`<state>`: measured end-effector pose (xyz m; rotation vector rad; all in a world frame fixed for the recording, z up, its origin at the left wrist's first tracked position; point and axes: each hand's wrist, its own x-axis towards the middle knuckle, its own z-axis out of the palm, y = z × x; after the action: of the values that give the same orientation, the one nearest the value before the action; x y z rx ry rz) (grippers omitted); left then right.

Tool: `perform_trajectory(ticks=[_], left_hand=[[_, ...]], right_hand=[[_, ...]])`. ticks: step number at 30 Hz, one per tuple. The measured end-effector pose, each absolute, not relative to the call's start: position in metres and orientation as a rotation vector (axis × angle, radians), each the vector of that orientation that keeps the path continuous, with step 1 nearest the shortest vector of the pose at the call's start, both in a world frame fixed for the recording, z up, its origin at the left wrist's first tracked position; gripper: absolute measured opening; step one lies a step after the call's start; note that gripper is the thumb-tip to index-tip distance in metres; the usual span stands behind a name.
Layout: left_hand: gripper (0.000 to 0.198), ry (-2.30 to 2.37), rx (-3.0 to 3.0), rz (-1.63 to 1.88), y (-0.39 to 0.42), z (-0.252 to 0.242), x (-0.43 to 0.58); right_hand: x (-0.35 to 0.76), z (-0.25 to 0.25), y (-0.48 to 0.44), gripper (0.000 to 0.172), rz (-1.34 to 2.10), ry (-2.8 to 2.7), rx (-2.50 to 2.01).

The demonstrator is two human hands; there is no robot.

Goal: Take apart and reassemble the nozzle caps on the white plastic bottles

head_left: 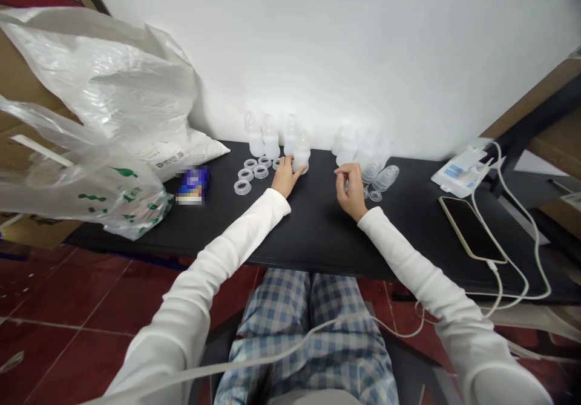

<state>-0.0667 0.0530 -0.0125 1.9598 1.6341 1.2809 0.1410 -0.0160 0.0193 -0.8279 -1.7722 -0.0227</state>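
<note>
My left hand [285,178] has its thumb and fingers around the base of a white baby bottle [301,148] with a clear domed top, which stands upright on the black table. Several similar bottles [271,138] stand just behind it. To its left lie several translucent screw rings [242,186]. My right hand [350,192] is raised a little over the table, fingers curled and pressed together; whatever they may hold is hidden. Close by it on the right are clear domed caps [386,178] and small clear round pieces [375,196]. More pale bottles [347,144] stand behind, blurred against the wall.
At the left are a large white plastic bag [118,84], a clear bag with green print [122,193] and a small blue packet [194,185]. On the right lie a phone [472,229] on a cable and a white power strip [460,172]. A white wall [340,48] borders the table's back.
</note>
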Motion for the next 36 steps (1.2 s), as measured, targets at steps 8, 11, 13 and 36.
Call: perform_trajectory(ticks=[8,11,13,36], left_hand=[[0.048,1.724,1.932,1.405,0.060,-0.010,-0.054],[0.036,1.802,1.994,1.382,0.062,-0.008,-0.053],[0.028,1.881,2.032,1.338,0.063,-0.005,-0.052],[0.052,2.368,2.022,0.844,0.039,0.012,-0.043]], right_hand=[[0.141,0.018,-0.019,0.014,-0.002,-1.895,-0.880],[0.141,0.019,-0.020,0.014,-0.011,-1.918,-0.879],[0.141,0.019,-0.021,0.014,-0.006,-1.942,-0.878],[0.136,0.002,-0.019,0.032,-0.617,-2.279,-1.567]])
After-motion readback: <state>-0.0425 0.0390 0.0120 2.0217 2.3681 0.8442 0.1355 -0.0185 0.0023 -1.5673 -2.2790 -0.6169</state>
